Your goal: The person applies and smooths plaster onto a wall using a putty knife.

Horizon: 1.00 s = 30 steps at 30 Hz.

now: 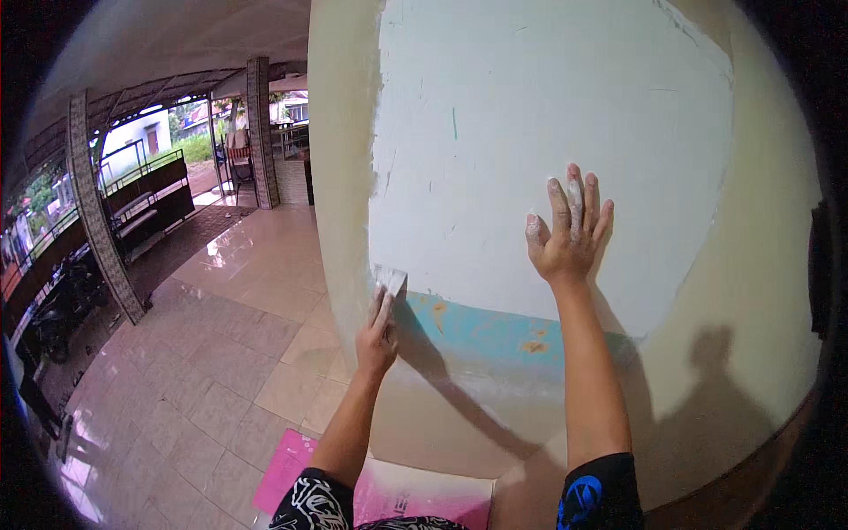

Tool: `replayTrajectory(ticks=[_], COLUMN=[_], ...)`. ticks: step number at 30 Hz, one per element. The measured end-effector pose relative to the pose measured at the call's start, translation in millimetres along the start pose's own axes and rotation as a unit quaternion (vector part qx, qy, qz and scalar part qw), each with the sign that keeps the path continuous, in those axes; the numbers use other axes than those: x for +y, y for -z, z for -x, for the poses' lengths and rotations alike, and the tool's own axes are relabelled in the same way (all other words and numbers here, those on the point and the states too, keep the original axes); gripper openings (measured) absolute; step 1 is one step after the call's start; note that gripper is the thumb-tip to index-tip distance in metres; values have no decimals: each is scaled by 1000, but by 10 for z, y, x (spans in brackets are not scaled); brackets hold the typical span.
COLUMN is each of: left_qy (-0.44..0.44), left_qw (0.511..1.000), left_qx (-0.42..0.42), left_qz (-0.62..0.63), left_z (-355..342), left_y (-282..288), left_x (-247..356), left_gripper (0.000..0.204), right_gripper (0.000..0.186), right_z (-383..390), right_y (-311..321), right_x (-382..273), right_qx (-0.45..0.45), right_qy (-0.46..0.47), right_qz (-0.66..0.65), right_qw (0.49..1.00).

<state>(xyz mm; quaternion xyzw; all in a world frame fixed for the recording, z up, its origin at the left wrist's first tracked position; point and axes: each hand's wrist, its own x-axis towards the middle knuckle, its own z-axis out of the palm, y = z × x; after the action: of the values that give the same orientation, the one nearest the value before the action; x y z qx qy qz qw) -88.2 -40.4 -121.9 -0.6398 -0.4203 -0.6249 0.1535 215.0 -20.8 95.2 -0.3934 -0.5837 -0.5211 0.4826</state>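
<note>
Scraper [390,282] held in left hand [378,343], grip closed around it; blade positioned at lower left corner of white patch [530,115] on wall [340,132]. Right hand [570,234] placed on white patch, grip open, fingers spread and white-smeared. Blue-green strip [481,329] exposed below patch. Pink sheet [281,468] seen beside left forearm.

Left hand [378,340] grips a scraper [391,281], blade against the lower left edge of a white patch [530,106] on the wall. From where I stand: right hand [570,225] higher, fingers spread over the patch, white-smeared. Teal strip [481,332] below and between both hands. Pink sheet [285,466] below left hand; tiled floor [203,353] to its left.
</note>
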Motion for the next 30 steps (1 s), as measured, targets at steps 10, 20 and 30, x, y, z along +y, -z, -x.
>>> replayTrajectory(ticks=[10,20,30], left_qy=[-46,-53,-24], left_qw=[999,998,999], left_qx=[19,17,-9], left_qz=[17,-28,-22], left_z=[-916,-951,-147], left_y=[77,88,-97], left_x=[313,366,128], left_gripper=[56,64,71], right_gripper=[53,55,50], right_z=[51,88,73], right_y=[-10,-16,-56], right_x=[55,7,-54], right_qx=[5,-1,-8], right_qy=[3,-7,-19], right_qz=[7,-5,-20], right_qw=[1000,1000,1000])
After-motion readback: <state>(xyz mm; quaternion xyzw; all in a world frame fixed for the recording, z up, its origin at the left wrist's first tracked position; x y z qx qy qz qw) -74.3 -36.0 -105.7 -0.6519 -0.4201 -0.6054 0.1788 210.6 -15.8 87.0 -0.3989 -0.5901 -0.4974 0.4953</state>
